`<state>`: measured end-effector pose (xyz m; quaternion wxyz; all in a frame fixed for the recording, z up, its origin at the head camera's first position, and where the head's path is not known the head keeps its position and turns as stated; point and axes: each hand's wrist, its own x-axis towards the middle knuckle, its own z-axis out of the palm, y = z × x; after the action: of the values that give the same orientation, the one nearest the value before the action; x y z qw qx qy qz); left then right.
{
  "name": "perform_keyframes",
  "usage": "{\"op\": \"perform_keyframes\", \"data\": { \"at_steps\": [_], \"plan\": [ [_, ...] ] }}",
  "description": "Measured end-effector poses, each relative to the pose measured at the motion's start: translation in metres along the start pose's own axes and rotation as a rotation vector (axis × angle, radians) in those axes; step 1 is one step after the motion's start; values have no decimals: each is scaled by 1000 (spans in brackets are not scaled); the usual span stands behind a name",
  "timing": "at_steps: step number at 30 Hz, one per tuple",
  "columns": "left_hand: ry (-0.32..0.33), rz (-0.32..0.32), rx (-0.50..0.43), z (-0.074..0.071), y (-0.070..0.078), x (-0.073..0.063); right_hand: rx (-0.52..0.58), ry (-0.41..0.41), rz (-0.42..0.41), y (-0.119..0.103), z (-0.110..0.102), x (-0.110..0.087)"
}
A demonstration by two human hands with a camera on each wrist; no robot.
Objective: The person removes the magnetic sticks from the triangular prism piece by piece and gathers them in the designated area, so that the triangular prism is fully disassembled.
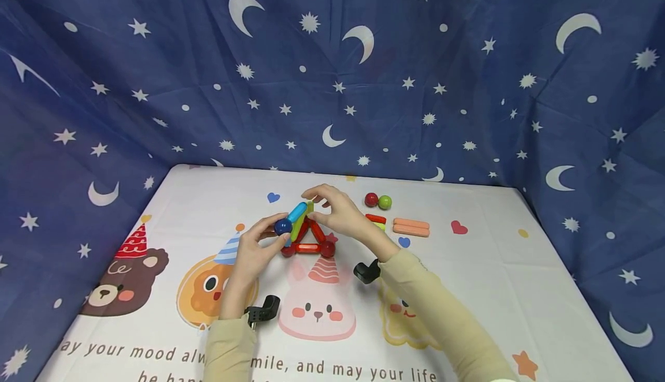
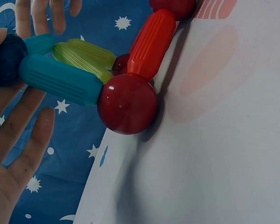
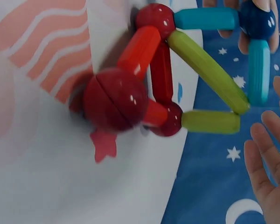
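Note:
Magnetic rods and balls form a structure on the table, with a base triangle of red rods (image 1: 308, 248) and red balls (image 1: 328, 248). Two green rods (image 3: 209, 70) slant up from it, their upper ends close together. My left hand (image 1: 258, 251) pinches a dark blue ball (image 1: 283, 227) between thumb and fingers. One light blue rod (image 3: 206, 19) links that ball to a red corner ball (image 3: 155, 21); a second light blue rod (image 3: 258, 72) reaches toward the green rods' tips. Around those tips is my right hand (image 1: 340, 212), fingers spread and loosely bent, holding nothing.
Behind the right hand lie a red ball (image 1: 371, 199) and a green ball (image 1: 385, 202) side by side. Nearer are a red rod (image 1: 376, 218) with a green one, and two orange rods (image 1: 411, 227). A starry blue curtain (image 1: 312, 82) hangs behind the printed tablecloth (image 1: 483, 289).

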<state>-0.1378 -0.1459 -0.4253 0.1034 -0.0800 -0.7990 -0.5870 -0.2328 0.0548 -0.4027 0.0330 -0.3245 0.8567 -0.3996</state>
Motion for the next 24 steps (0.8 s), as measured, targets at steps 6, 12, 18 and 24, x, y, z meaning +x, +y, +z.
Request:
{"op": "perform_keyframes", "data": {
  "at_steps": [6,12,18,24],
  "plan": [
    [-6,1,-2,-1,0,0,27,-53,-2,-2,10,6],
    [-6,14,1,-1,0,0,57,-64,-3,-4,12,7],
    [-5,22,6,-1,-2,0,38,-53,17,-7,12,6],
    [-5,38,14,-1,-2,0,54,-23,43,-6,11,2]
  ]
}}
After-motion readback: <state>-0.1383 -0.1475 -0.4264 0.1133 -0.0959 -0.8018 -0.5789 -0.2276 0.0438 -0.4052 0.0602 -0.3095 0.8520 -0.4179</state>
